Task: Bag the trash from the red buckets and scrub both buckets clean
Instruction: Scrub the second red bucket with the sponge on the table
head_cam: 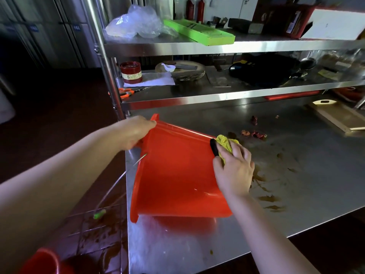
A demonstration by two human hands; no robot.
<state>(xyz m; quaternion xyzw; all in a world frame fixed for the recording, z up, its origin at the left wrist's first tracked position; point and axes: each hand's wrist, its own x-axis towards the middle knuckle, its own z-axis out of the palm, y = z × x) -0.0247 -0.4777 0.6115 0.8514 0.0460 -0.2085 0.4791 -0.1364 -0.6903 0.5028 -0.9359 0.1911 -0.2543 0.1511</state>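
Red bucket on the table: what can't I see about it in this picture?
All in the head view:
- Inside of the red bucket: it lies on its side, so its own wall hides it.
- Yellow cloth: mostly under the right hand.
- Second red bucket: cut off by the bottom edge.

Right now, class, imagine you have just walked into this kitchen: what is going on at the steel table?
A person is scrubbing a red bucket that lies on its side on the steel table. The left hand grips its rim to steady it, while the right hand presses a yellow cloth against the base end. Brown stains and red scraps lie on the table beside it. A second red bucket sits on the floor at lower left.
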